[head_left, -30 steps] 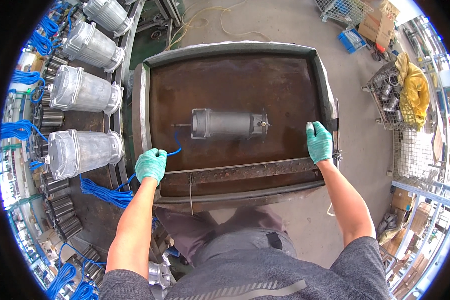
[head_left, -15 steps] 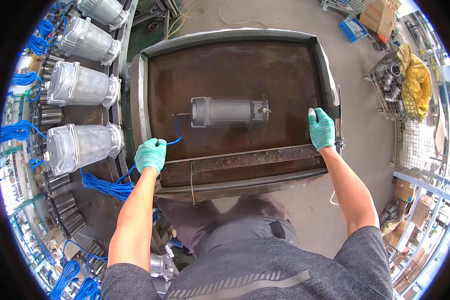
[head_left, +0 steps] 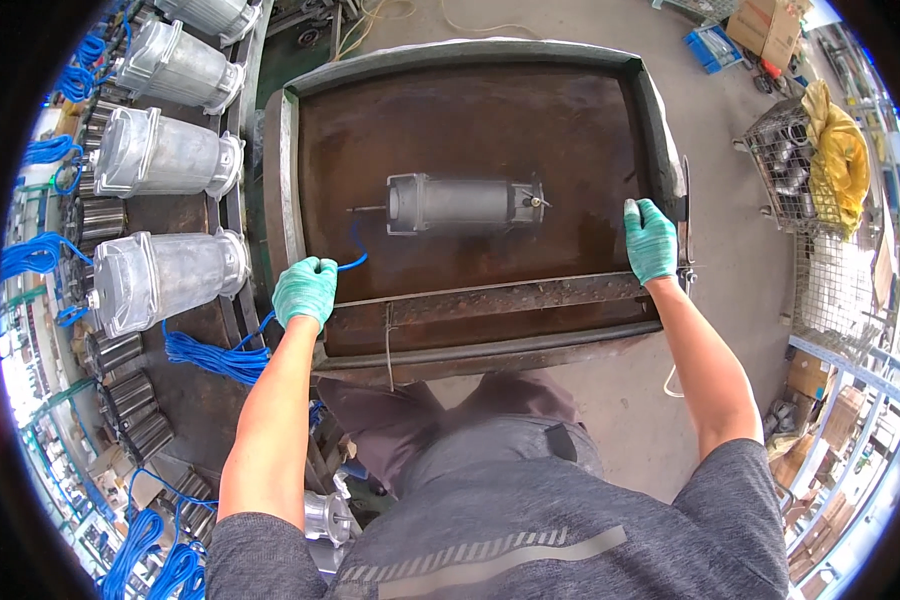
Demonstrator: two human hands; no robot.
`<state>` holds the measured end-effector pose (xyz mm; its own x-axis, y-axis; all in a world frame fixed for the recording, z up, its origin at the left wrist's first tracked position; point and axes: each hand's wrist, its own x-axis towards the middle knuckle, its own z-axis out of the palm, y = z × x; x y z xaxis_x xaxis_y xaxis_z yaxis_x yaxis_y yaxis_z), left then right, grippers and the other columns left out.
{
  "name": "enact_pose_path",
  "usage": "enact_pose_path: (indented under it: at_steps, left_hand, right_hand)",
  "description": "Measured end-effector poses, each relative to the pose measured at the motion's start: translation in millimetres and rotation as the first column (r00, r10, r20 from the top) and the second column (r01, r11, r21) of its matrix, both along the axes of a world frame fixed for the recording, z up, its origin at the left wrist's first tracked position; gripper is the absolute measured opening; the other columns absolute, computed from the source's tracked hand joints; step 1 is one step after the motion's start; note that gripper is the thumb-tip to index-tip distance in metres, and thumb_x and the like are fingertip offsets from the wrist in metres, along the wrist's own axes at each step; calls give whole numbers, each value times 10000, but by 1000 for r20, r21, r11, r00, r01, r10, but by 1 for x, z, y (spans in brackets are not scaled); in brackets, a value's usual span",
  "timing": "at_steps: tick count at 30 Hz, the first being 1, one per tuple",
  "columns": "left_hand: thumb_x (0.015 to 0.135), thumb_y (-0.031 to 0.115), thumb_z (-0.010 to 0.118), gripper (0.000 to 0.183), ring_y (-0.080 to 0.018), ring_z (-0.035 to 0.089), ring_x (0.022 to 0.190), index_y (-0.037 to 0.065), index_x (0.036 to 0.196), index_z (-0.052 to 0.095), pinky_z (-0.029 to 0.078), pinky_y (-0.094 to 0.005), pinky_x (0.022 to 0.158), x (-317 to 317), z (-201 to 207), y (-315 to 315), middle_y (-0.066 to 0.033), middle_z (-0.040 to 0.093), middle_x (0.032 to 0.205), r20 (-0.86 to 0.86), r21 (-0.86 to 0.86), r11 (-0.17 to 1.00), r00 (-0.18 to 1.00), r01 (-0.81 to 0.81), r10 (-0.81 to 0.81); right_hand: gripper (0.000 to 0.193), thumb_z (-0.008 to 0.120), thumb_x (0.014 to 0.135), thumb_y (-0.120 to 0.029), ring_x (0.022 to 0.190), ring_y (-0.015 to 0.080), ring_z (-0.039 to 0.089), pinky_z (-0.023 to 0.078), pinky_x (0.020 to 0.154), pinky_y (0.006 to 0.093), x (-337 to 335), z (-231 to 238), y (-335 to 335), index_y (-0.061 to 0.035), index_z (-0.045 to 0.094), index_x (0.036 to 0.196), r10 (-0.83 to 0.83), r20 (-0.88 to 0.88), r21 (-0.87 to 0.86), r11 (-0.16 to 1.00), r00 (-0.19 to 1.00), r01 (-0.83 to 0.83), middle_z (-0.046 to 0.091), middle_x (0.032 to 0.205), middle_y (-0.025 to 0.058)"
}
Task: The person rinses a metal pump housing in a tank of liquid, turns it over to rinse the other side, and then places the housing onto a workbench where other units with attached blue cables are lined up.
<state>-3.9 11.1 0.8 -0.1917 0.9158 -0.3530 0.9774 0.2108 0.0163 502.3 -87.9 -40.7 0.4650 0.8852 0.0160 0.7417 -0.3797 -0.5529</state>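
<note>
A grey metal motor housing (head_left: 460, 203) lies on its side in the brown liquid of a wide metal tank (head_left: 470, 50). A thin shaft points left from it, and a small brass-coloured fitting sits at its right end. A blue cable (head_left: 353, 264) rises from the liquid to my left hand (head_left: 305, 292), in a green glove, closed around it at the tank's near-left corner. Beyond that hand the cable runs to a blue coil (head_left: 215, 357). My right hand (head_left: 651, 241), gloved alike, is curled over the tank's right rim; its fingertips are partly hidden.
A rusty bar (head_left: 500, 296) crosses the tank's near part. Several silver motor housings (head_left: 170, 280) line the bench at left, with blue cable coils. Right of the tank stand a wire cart (head_left: 778, 170) with a yellow cloth (head_left: 838, 170), a blue crate (head_left: 713, 48) and cardboard boxes (head_left: 765, 28).
The tank and bench sit slightly higher in view, and the housing appears a little farther right. Both hands keep their places on the cable and rim.
</note>
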Motion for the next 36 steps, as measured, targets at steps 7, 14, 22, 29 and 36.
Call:
enact_pose_path:
  at_steps: [7, 14, 22, 29, 36]
  left_hand:
    - [949, 439, 562, 371, -432, 687, 971, 127, 942, 763, 549, -514, 857, 2, 5, -1, -198, 732, 1014, 4, -29, 999, 1000, -27, 27]
    - [953, 443, 547, 382, -437, 685, 983, 126, 948, 762, 549, -521, 876, -1, 1, 2, -198, 732, 1023, 8, -41, 999, 1000, -19, 19]
    - [952, 440, 545, 381, -439, 684, 990, 129, 950, 764, 548, -520, 884, -2, 1, 0, -201, 731, 1023, -1, -24, 999, 1000, -22, 22]
    - [941, 415, 589, 363, -448, 673, 948, 90, 920, 750, 543, -516, 833, -1, 1, -1, -216, 711, 1005, 13, 0, 1000, 1000, -14, 14]
    - [942, 430, 550, 377, -440, 682, 968, 113, 930, 753, 547, -522, 858, 1, 1, 1, -206, 726, 1013, -11, -39, 999, 1000, -19, 19]
  right_hand:
    - [327, 598, 1038, -341, 787, 502, 559, 483, 673, 501, -4, 4, 0, -43, 631, 906, 0, 30, -12, 1000, 1000, 0, 635, 853, 256]
    - [329, 594, 1041, -341, 787, 493, 581, 484, 689, 503, 0, -2, -2, -40, 647, 920, -4, 31, 18, 1000, 1000, 3, 652, 867, 252]
    - [316, 593, 1042, -343, 797, 487, 599, 496, 698, 496, 0, -3, -1, -49, 662, 948, -1, 23, 2, 1000, 1000, 0, 669, 890, 248]
    - [310, 595, 1035, -333, 822, 499, 594, 494, 690, 507, -2, 1, -1, -45, 661, 944, 2, 35, 1, 1000, 999, -2, 656, 889, 260]
    - [325, 584, 1040, -351, 840, 499, 599, 501, 706, 514, -1, 1, -1, -48, 657, 949, 0, 19, -29, 1000, 1000, 1, 661, 904, 258]
